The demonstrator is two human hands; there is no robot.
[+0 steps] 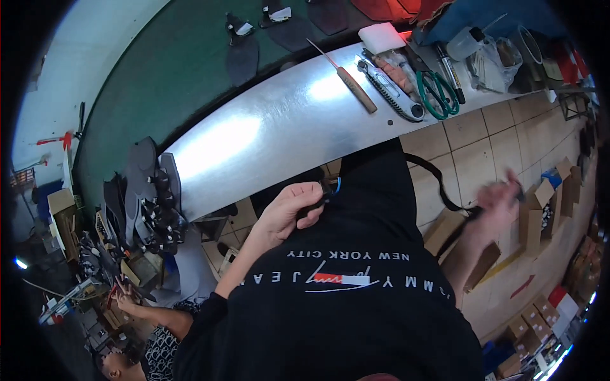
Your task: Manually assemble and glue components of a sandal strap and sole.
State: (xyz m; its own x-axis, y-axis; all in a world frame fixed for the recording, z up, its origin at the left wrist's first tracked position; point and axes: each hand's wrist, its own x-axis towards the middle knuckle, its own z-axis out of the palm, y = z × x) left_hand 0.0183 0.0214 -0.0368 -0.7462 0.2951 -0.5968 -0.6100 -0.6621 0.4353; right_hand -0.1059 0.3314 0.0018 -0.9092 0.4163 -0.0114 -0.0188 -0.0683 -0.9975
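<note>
My left hand (pixel 293 208) is closed in front of my torso. Its thumb and fingers pinch a small black piece (pixel 328 189), too small to name, with a thin blue bit (pixel 338 185) showing beside it. Out to the right, my right hand (pixel 499 198) is smeared by motion, so its fingers cannot be read. Something dark shows at its fingertips. A black strap (pixel 437 174) curves from beside my dark-clothed leg toward the right wrist; whether the hand grips it, I cannot tell.
Ahead, a metal bench (pixel 254 136) carries a wooden-handled awl (pixel 356 89), a utility knife (pixel 391 92), green-handled scissors (pixel 438 95), a marker (pixel 451 73) and a white foam block (pixel 381 38). Sandals (pixel 149 190) pile at left, near a co-worker (pixel 162 336). Cardboard boxes (pixel 540 219) stand right.
</note>
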